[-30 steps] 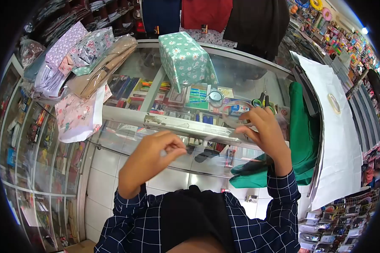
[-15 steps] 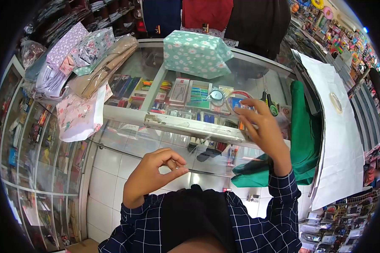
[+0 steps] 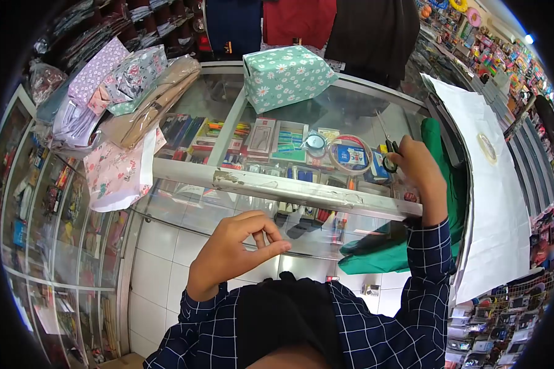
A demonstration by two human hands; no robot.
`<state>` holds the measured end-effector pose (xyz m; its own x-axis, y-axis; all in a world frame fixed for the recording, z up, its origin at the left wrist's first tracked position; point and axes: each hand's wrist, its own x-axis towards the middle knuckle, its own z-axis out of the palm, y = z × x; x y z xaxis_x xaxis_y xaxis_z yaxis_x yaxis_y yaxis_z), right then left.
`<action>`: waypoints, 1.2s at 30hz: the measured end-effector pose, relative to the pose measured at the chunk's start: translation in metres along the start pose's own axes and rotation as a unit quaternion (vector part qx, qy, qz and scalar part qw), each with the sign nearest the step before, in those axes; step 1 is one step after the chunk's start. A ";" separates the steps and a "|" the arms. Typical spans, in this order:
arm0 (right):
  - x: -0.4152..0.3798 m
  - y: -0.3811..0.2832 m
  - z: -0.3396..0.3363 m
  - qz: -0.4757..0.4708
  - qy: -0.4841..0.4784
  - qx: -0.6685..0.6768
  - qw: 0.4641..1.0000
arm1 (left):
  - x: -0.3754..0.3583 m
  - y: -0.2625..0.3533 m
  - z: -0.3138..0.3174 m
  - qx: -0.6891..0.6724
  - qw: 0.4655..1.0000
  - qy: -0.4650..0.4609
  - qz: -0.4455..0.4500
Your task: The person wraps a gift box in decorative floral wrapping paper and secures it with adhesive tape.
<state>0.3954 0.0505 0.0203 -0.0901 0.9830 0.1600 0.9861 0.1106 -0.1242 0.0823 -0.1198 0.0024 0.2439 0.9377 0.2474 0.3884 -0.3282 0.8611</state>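
Observation:
Scissors (image 3: 383, 128) with black and yellow handles lie on the right of the glass counter, blades pointing to the back. My right hand (image 3: 416, 165) has its fingers closed on their handles. To its left is a roll of clear tape (image 3: 351, 154), with a small round turquoise-and-white item (image 3: 315, 144) beside it. My left hand (image 3: 239, 249) hovers in front of the counter edge, thumb and fingertips close together; whatever is between them, if anything, is too small to make out. A green daisy-patterned wrapped package (image 3: 286, 77) stands at the back of the counter.
The glass counter (image 3: 301, 191) holds boxes and stationery. Floral paper (image 3: 118, 169) and plastic-wrapped packs (image 3: 157, 98) lie on the left. Green fabric (image 3: 434, 203) and large white sheets (image 3: 492, 203) are on the right. Dark and red cloths (image 3: 298, 23) hang behind.
My right hand has moved right from above the tape roll and closed on the scissors' handles. My left hand has shifted slightly right. The patterned package looks slightly turned.

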 end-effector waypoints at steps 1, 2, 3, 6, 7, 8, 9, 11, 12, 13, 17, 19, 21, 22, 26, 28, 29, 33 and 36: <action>0.005 0.007 -0.003 -0.028 -0.015 0.007 0.999 | 0.001 0.000 -0.001 0.000 1.000 0.008 -0.003; 0.009 0.016 -0.009 -0.057 -0.032 0.014 0.998 | 0.001 0.000 -0.003 -0.001 1.000 0.016 -0.006; 0.012 0.023 -0.014 -0.084 -0.049 0.021 0.995 | 0.001 -0.001 -0.005 0.004 1.000 0.027 -0.012; 0.022 0.032 -0.026 -0.108 -0.147 -0.024 0.983 | 0.004 -0.009 -0.009 0.010 0.998 0.050 -0.022; 0.027 0.037 -0.027 -0.090 -0.187 -0.009 0.978 | 0.004 -0.012 -0.010 0.007 0.998 0.051 -0.026; 0.024 0.042 -0.031 -0.061 -0.204 0.051 0.976 | 0.003 -0.014 -0.011 0.003 0.998 0.050 -0.031; 0.014 0.043 -0.041 -0.031 -0.222 0.110 0.968 | 0.002 -0.015 -0.011 -0.003 0.998 0.048 -0.043; -0.008 0.051 -0.050 -0.012 -0.236 0.250 0.939 | 0.000 -0.017 -0.012 -0.016 0.997 0.044 -0.065; -0.026 0.045 -0.052 0.009 -0.214 0.334 0.918 | -0.002 -0.020 -0.013 -0.020 0.997 0.039 -0.062; -0.047 0.033 -0.054 0.028 -0.190 0.413 0.890 | -0.004 -0.025 -0.013 -0.024 0.997 0.036 -0.059; -0.126 -0.005 -0.019 -0.102 -0.342 0.635 0.686 | -0.009 -0.027 -0.016 -0.068 0.994 0.029 -0.075; -0.133 -0.012 0.013 -0.308 -0.455 0.522 0.653 | -0.008 -0.023 -0.018 -0.087 0.991 0.023 -0.101; -0.129 -0.032 0.014 -0.302 -0.549 0.484 0.611 | -0.009 -0.022 -0.018 -0.100 0.988 0.013 -0.120; -0.128 -0.038 0.023 -0.300 -0.569 0.470 0.605 | -0.010 -0.023 -0.018 -0.104 0.987 0.007 -0.124; -0.119 -0.060 0.055 -0.281 -0.522 0.554 0.585 | -0.011 -0.026 -0.018 -0.129 0.983 0.001 -0.132; -0.114 -0.065 0.061 -0.271 -0.523 0.572 0.572 | -0.011 -0.027 -0.018 -0.121 0.984 0.002 -0.131; -0.115 -0.068 0.060 -0.251 -0.513 0.604 0.555 | -0.012 -0.027 -0.018 -0.118 0.984 0.003 -0.131; -0.117 -0.064 0.069 -0.211 -0.501 0.632 0.552 | -0.014 -0.027 -0.021 -0.123 0.983 0.013 -0.133; -0.117 -0.061 0.069 -0.174 -0.492 0.647 0.555 | -0.015 -0.031 -0.021 -0.118 0.984 0.029 -0.128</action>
<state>0.3359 -0.0610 -0.0589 -0.9052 0.4017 -0.1387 0.0158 -0.2943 -0.9556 0.0477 -0.1214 -0.0191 0.1115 0.9934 0.0273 0.2127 -0.0507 0.9758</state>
